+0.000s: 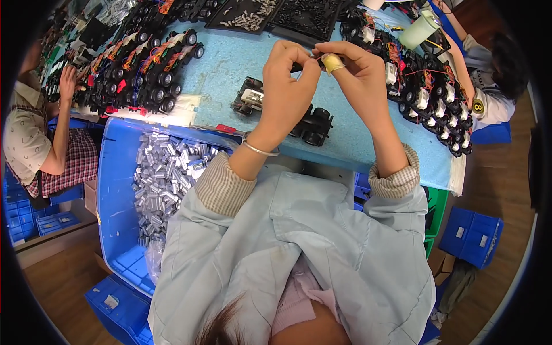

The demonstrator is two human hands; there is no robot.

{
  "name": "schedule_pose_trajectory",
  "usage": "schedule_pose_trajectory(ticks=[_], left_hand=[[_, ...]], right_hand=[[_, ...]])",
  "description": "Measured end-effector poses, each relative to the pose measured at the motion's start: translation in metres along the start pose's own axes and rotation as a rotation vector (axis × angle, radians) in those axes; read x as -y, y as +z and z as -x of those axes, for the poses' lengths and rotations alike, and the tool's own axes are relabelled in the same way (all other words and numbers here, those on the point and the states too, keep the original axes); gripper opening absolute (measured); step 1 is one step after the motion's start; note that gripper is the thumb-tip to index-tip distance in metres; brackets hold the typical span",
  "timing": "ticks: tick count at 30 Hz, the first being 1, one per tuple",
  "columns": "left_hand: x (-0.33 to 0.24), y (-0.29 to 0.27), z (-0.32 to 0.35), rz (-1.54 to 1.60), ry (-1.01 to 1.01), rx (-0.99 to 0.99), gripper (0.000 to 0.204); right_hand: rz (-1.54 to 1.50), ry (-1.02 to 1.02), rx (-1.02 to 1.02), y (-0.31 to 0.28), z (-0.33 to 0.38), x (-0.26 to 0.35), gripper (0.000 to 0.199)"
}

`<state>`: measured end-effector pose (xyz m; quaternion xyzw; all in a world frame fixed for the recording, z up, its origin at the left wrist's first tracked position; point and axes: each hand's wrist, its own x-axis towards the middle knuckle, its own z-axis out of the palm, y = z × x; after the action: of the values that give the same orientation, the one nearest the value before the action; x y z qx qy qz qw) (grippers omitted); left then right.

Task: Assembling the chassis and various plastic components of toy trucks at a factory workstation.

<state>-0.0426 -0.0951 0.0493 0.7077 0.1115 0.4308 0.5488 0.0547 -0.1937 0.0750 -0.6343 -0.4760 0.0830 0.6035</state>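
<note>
Above the blue table, my left hand (289, 85) and my right hand (362, 72) are raised close together, with thumbs and fingers pinched. Between the fingertips is something small and dark with a bit of red; its kind is too hidden to tell. Yellow tape wraps my right thumb. Beneath my left hand and wrist a toy car chassis (315, 127) lies on the table, with black wheels and a silvery part at its left end. My left forearm hides its middle.
Rows of wired car chassis stand at left (150, 69) and right (428, 92). Small-parts trays (241, 14) sit at the back, a pale green cup (420, 31) at right. A blue bin (118, 172) holds silvery metal pieces. Co-workers sit at left (43, 121) and right (489, 75).
</note>
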Motion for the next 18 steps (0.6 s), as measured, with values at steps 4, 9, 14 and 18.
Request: schedule_pose_trajectory(ticks=[4, 9, 14, 18], left_hand=[[0.001, 0.002, 0.000, -0.091, 0.066, -0.029, 0.010], [0.000, 0.003, 0.000, -0.150, 0.106, -0.039, 0.014], [-0.008, 0.002, 0.001, -0.123, 0.053, -0.031, 0.013], [-0.004, -0.001, -0.002, -0.119, 0.035, 0.026, 0.012]], right_hand=[[-0.107, 0.081, -0.002, -0.002, 0.002, 0.002, 0.017], [-0.051, 0.044, -0.075, 0.003, 0.006, 0.001, 0.013], [0.093, -0.086, -0.158, 0.008, 0.012, 0.008, 0.012], [0.090, -0.040, -0.092, 0.000, 0.011, 0.001, 0.016]])
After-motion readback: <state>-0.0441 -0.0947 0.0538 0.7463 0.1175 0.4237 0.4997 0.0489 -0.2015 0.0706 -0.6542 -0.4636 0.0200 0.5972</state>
